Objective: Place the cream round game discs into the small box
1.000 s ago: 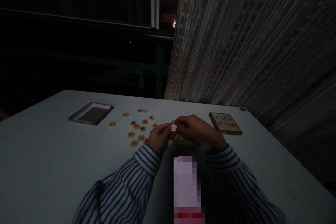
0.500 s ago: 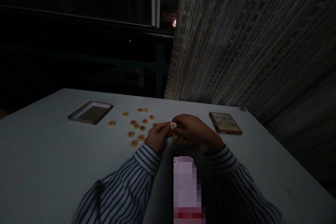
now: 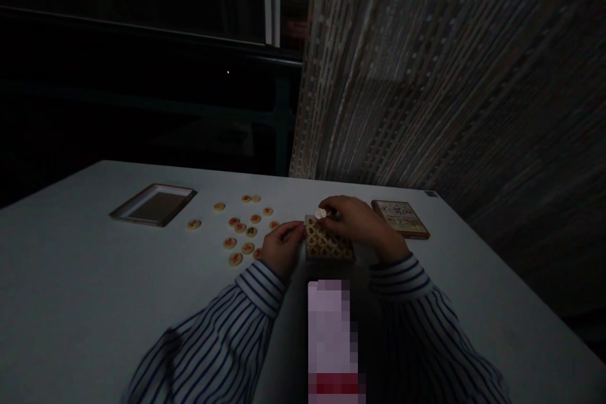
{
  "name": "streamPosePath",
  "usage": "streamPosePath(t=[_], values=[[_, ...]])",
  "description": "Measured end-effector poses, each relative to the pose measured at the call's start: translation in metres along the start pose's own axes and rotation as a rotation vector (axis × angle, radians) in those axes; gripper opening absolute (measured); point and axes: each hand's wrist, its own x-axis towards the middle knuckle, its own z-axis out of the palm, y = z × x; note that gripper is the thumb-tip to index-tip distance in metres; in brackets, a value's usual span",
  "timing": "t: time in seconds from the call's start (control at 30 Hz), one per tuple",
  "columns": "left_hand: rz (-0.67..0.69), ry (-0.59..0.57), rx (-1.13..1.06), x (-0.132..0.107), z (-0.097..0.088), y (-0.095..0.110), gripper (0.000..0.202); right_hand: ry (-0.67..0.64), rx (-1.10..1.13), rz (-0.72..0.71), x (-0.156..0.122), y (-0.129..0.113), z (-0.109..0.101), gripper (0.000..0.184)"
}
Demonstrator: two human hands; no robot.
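The right hand (image 3: 362,224) pinches a small pale round disc (image 3: 320,214) between its fingertips, just over the far left corner of a little tray of discs (image 3: 327,243) on the white table (image 3: 95,290). The left hand (image 3: 281,247) rests at the tray's left edge, fingers curled — whether it grips anything I cannot tell — with loose discs (image 3: 239,227) scattered just to its left.

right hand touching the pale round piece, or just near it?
Touching. The head view shows the right hand pinching the round piece with no gap, above the far corner of the box.
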Motion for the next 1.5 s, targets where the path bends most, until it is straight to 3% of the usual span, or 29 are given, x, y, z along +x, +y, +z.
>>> streamPosePath(t=[0.33,0.63,1.03,1.5], values=[[0.106,-0.002,0.258,0.000,-0.002,-0.006,0.025,-0.063,-0.028,0.169,-0.005,0.035,0.003,0.031],[0.123,0.001,0.261,-0.004,0.002,-0.006,0.014,-0.141,-0.150,0.230,-0.005,0.037,0.018,0.031],[0.160,-0.033,0.350,-0.001,-0.002,-0.012,0.019,-0.296,-0.268,0.259,0.000,0.035,0.028,0.032],[0.203,-0.027,0.374,0.000,-0.003,-0.014,0.020,-0.282,-0.297,0.204,0.001,0.035,0.033,0.032]])
